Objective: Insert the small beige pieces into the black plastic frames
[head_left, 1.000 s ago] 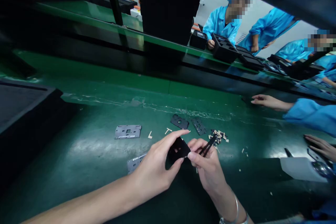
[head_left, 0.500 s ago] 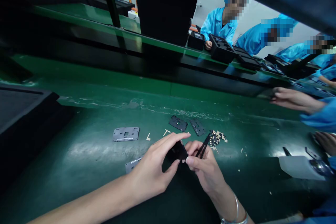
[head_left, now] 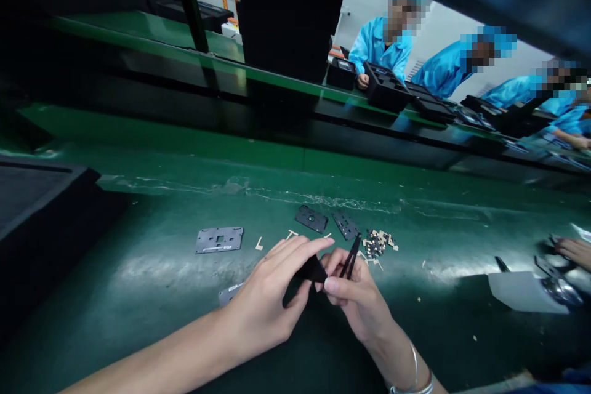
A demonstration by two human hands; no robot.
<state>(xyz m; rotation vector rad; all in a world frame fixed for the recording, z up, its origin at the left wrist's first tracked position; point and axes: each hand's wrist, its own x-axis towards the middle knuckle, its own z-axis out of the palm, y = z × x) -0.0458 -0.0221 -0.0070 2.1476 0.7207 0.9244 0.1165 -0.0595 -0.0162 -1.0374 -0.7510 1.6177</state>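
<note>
My left hand (head_left: 272, 289) is curved around a dark flat plate (head_left: 314, 269), thumb below and fingers above; much of the plate is hidden behind the fingers. With finger and thumb, my right hand (head_left: 357, 295) pinches the plate's near right corner. Black tweezers (head_left: 351, 255) rest in that same hand, tips pointing up and away. Just past the tweezers lies a pile of small black and cream pieces (head_left: 377, 244). Two dark plates with cut-outs (head_left: 311, 219) lie beyond my hands. To the left is a grey plate (head_left: 219, 240), and another grey plate (head_left: 229, 293) is partly covered by my left forearm.
L-shaped cream strips (head_left: 259, 244) lie on the green bench (head_left: 161, 295). A black case (head_left: 41, 197) stands at left. A white sheet (head_left: 524, 291) with metal items sits at right beside a co-worker's hand (head_left: 575, 250). Co-workers in blue (head_left: 381, 43) sit across a raised shelf.
The co-worker's outstretched arm at right has drawn back out of the middle. My hands keep their hold on the plate; the tweezers have tilted slightly more upright.
</note>
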